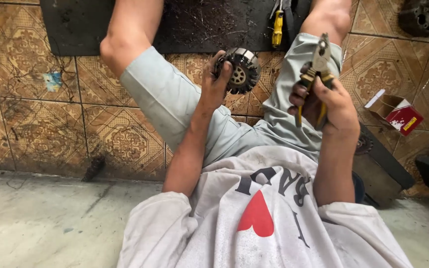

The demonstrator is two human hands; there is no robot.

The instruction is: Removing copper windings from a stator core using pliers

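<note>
My left hand point(216, 82) grips a round, dark metal motor part point(240, 69) with slotted sides and a toothed centre, held up over my lap. My right hand point(326, 106) is closed around the yellow-and-black handles of a pair of pliers point(318, 67), whose grey jaws point away from me and look shut. The two hands are apart, with the pliers to the right of the round part. I sit on the floor with my legs spread, in light grey shorts point(175, 99) and a white shirt with a red heart point(256, 216).
A black mat point(75, 25) lies ahead on the patterned tile floor, with a yellow-handled screwdriver point(277, 27) on it. A red-and-white open carton point(395, 113) lies at the right, a dark metal part point(425, 15) at top right, and a dark block point(381, 166) beside my right hip.
</note>
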